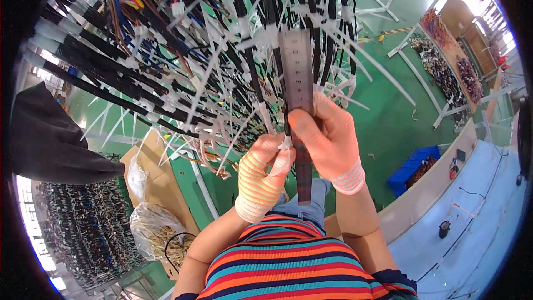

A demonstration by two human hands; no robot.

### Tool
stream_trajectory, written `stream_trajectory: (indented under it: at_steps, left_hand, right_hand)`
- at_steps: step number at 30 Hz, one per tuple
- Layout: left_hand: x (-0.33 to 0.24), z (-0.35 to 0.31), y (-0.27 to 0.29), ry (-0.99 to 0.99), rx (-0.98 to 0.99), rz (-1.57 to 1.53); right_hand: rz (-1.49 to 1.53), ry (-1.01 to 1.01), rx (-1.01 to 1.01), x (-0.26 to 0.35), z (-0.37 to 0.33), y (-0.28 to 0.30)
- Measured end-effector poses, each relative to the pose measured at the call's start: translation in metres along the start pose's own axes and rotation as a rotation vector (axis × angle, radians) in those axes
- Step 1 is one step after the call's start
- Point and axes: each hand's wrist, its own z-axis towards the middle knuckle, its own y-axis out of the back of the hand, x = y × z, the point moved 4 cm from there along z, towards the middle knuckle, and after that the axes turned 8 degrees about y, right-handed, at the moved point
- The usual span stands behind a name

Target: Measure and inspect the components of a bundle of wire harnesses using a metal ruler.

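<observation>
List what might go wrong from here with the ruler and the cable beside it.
The ruler, gripped by the right hand, might slip or tilt out of line with the black cable.
The left hand pinches the cable's small white end piece; a hard tug could strain it.
Long white cable ties stick out beyond the right hand and might snag its glove.

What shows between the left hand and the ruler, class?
In the head view, the white end of a black cable, pinched by the left hand beside the ruler.
</observation>
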Motion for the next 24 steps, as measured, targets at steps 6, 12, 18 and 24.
stream_trajectory:
  at_steps: [6, 12, 18, 24]
  left_hand:
    - [0.0054, 0.0025, 0.0011, -0.058, -0.016, 0.003]
    - [0.0092, 0.0015, 0.0027, -0.037, -0.015, 0.047]
    - [0.0074, 0.0029, 0.0025, -0.074, -0.029, 0.06]
    - [0.0016, 0.0043, -0.0001, -0.111, -0.021, -0.022]
  right_hand:
    - [0.044, -0.059, -0.083, -0.0024, 0.0022, -0.0019]
    - [0.117, -0.069, -0.088, -0.0033, 0.0012, -0.0031]
    - [0.101, -0.095, -0.073, -0.0032, 0.0017, -0.0029]
    - [0.103, -0.087, -0.068, -0.0031, 0.0022, -0.0025]
